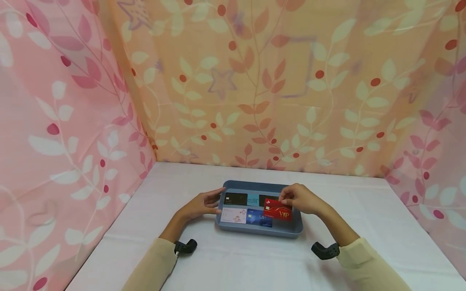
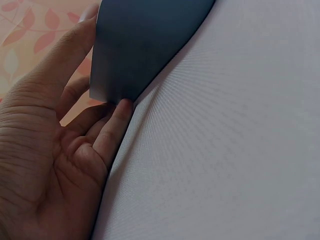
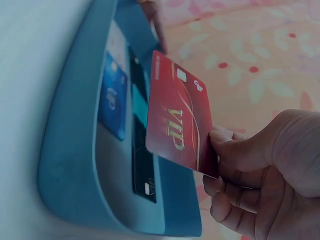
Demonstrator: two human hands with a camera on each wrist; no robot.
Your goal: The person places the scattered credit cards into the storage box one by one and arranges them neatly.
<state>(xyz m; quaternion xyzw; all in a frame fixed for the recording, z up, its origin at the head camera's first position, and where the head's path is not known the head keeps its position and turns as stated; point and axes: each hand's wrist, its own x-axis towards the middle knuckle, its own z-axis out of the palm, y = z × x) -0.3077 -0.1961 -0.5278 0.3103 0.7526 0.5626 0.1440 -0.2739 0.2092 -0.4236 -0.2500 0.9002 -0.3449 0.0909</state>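
My right hand [image 1: 300,198] pinches a red VIP card [image 1: 274,210] by its edge, between thumb and fingers. The card is tilted and held above the right part of a blue-grey tray [image 1: 255,231]. In the right wrist view the card [image 3: 180,115] shows gold lettering and a chip. My left hand [image 1: 202,205] touches the tray's left end, thumb and fingers spread along the wall. Inside the tray lie a black card [image 1: 236,198], a teal card [image 1: 253,199], a pale floral card [image 1: 234,215] and a blue VIP card [image 1: 259,218]. Another black card [image 3: 144,172] is partly hidden behind the red one.
The tray stands on a white-covered table [image 1: 247,262]. Patterned cloth walls rise at the back [image 1: 262,133] and on both sides. A black wrist device [image 1: 186,246] sits on my left wrist, and another device [image 1: 325,250] on my right.
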